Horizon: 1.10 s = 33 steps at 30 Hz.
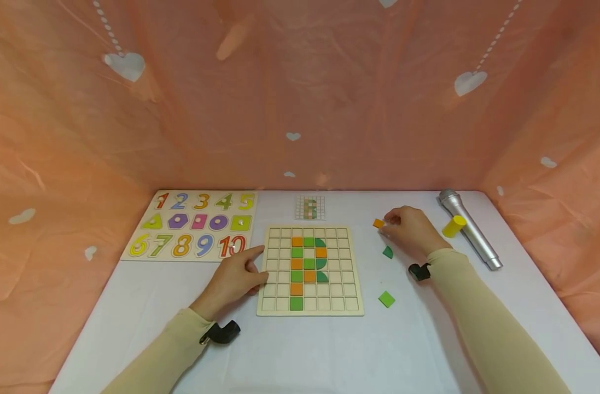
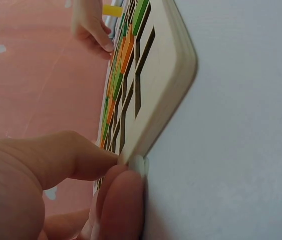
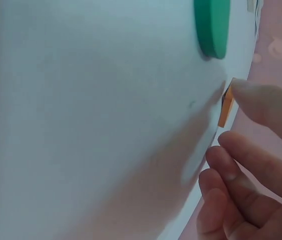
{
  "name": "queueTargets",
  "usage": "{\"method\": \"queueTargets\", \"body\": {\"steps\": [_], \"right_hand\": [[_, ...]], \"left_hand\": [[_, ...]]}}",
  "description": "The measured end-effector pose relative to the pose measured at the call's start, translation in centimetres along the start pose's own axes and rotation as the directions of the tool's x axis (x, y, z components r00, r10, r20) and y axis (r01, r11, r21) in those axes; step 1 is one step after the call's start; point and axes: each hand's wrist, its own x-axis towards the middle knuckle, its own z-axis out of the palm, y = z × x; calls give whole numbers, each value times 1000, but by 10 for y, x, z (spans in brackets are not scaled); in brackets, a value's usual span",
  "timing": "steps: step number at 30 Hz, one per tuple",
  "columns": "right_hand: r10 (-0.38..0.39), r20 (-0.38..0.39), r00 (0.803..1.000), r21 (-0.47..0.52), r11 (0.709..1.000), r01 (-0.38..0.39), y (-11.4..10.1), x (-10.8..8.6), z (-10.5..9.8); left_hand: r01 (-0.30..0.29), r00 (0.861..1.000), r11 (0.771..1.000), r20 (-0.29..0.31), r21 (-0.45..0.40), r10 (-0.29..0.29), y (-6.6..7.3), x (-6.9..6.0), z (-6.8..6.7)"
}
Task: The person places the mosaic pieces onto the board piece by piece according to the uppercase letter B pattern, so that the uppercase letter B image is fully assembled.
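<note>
My left hand point(image 1: 234, 280) holds the left edge of a wooden grid board point(image 1: 349, 273) with thumb and index finger. Orange, light green and dark green tiles fill some squares in an R-like shape. Over on the right, my right hand point(image 1: 411, 230) is at a loose orange square tile point(image 1: 378, 223). In the right wrist view the thumb meets this orange tile point(image 3: 225, 110), while the other fingers point(image 3: 261, 167) are bent and stand a little apart from it. A dark green quarter-round tile point(image 1: 388, 252) and a light green square tile point(image 1: 386, 299) lie nearer me.
Behind the board lies a small pattern card point(image 1: 310, 208). A number and shape puzzle point(image 1: 167, 221) fills the back left. At the right are a silver microphone point(image 1: 472, 230) and a yellow cylinder point(image 1: 454, 226). Peach cloth point(image 1: 300, 109) hangs around the white table point(image 1: 300, 355).
</note>
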Motion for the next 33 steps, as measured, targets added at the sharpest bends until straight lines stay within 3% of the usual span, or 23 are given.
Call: {"method": "queueTargets", "body": {"steps": [18, 25, 33], "right_hand": [[15, 12, 1000, 19, 1000, -15, -4, 3, 1], [20, 4, 1000, 56, 998, -20, -16, -12, 4], [-135, -42, 990, 25, 990, 136, -57, -41, 25]], "left_hand": [[-23, 1000, 1000, 1, 12, 23, 0, 1, 1], [-18, 1000, 1000, 1, 7, 18, -1, 1, 1], [-11, 1000, 1000, -3, 12, 11, 0, -1, 0]]}}
